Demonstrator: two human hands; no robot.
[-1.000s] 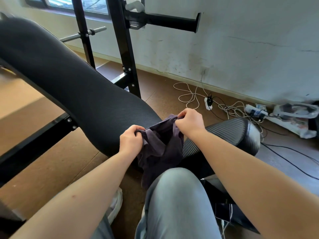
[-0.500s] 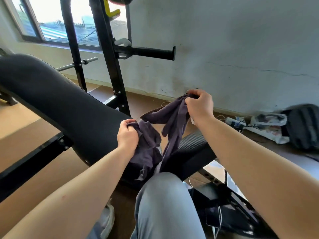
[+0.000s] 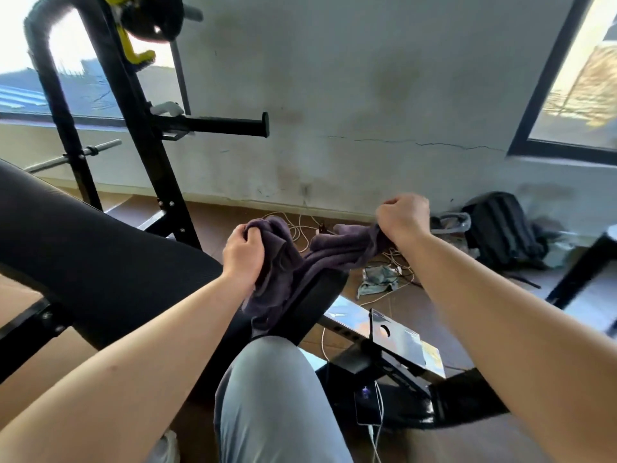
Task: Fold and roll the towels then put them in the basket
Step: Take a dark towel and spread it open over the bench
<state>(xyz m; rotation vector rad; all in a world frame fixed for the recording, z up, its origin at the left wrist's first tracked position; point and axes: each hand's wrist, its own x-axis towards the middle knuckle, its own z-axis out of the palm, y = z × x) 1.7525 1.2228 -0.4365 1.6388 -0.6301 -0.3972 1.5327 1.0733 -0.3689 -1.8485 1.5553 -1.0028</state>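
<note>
Bench pad (image 3: 100, 262) blocks left; floor cables (image 3: 394, 262) ahead.

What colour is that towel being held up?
The towel is a plain dark greyish purple, with no pattern, seen in the head view.

**Counts by kind**

One crumpled dark purple cloth towel (image 3: 302, 262). Two bare hands: left hand (image 3: 243, 252), right hand (image 3: 402, 216). One black padded weight bench (image 3: 100, 262). One black fabric backpack (image 3: 500, 228). One black smartphone (image 3: 367, 406) on the floor. Two windows. White cables: tangled, count unclear.
</note>
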